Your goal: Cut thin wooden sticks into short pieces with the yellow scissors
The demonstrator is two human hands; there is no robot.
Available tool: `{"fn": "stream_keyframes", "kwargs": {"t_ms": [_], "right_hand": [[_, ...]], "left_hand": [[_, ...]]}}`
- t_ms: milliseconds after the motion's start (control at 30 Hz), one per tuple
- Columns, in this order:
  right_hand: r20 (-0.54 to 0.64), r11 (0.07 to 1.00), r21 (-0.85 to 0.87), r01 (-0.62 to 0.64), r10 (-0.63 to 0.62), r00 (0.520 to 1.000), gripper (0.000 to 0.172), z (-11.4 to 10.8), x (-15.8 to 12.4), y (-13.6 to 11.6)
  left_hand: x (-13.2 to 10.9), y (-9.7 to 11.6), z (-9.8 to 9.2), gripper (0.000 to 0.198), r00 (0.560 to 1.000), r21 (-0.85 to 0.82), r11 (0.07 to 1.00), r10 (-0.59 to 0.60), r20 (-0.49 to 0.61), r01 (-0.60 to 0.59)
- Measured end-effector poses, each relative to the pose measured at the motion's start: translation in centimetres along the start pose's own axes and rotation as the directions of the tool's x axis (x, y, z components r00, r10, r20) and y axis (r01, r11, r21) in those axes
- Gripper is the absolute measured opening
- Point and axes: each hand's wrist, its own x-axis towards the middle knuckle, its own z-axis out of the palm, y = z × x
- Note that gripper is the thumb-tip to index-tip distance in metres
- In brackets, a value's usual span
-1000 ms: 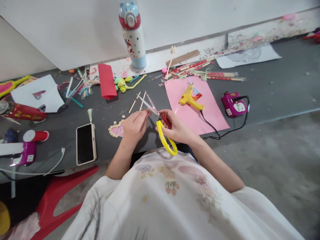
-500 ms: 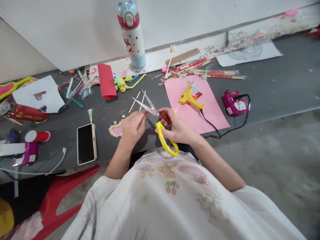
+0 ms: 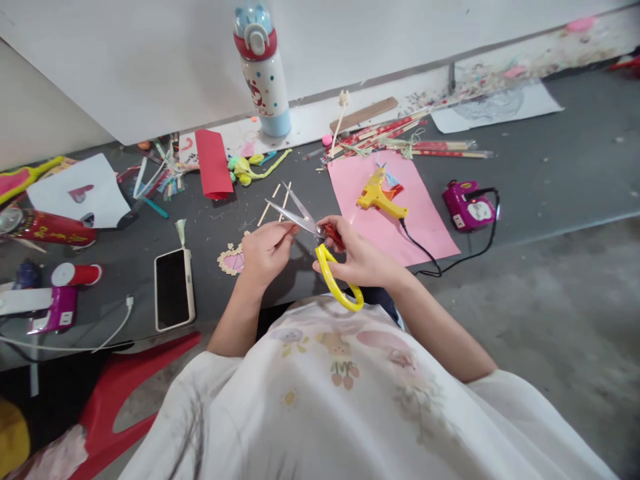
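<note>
My right hand (image 3: pixel 357 257) grips scissors (image 3: pixel 320 250) with a yellow and a red handle loop; the metal blades stand apart, pointing up-left. My left hand (image 3: pixel 267 250) is pinched on a thin wooden stick held between the blades near the pivot. Both hands hover over the near edge of the dark table (image 3: pixel 550 173). A small pink heart edged with stick pieces (image 3: pixel 231 259) lies just left of my left hand. A few loose sticks (image 3: pixel 274 200) lie beyond the blades.
A yellow glue gun (image 3: pixel 379 197) rests on pink paper (image 3: pixel 400 227), wired to a purple box (image 3: pixel 469 208). A phone (image 3: pixel 174 287) lies to the left. A dotted bottle (image 3: pixel 263 70), red paper (image 3: pixel 214 163), bundled sticks (image 3: pixel 425 143) and a red chair (image 3: pixel 115 393) surround them.
The scissor blades have spread a little wider and my right hand has shifted slightly right; my left hand stays pinched at the blades.
</note>
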Motion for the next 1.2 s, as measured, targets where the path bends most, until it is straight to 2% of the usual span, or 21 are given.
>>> {"fn": "stream_keyframes", "kwargs": {"t_ms": [200,467,700,933,1200], "right_hand": [[0.027,1.0,-0.027,0.001,0.0,1.0,0.062,-0.4,0.0,0.0],[-0.063,0.997,0.071,-0.003,0.008,0.998,0.066,0.7,0.3,0.1],[-0.064,1.0,0.02,0.018,-0.017,0.998,0.07,0.4,0.4,0.4],[-0.025,0.995,0.078,-0.061,0.063,0.998,0.067,0.1,0.4,-0.3],[-0.018,0.992,0.096,-0.079,0.081,0.997,0.064,0.1,0.5,0.2]], "left_hand": [[0.3,-0.4,-0.2,0.023,0.999,-0.025,0.999,0.029,0.038,-0.029],[0.5,1.1,0.3,0.023,0.991,-0.048,0.99,-0.132,-0.01,0.132],[0.6,1.2,0.5,0.021,0.983,-0.087,0.98,-0.174,0.052,0.178],[0.6,0.7,0.4,0.022,0.983,-0.104,0.979,-0.165,0.084,0.174],[0.5,0.4,0.2,0.026,0.98,-0.073,0.986,-0.139,0.143,0.151]]}}
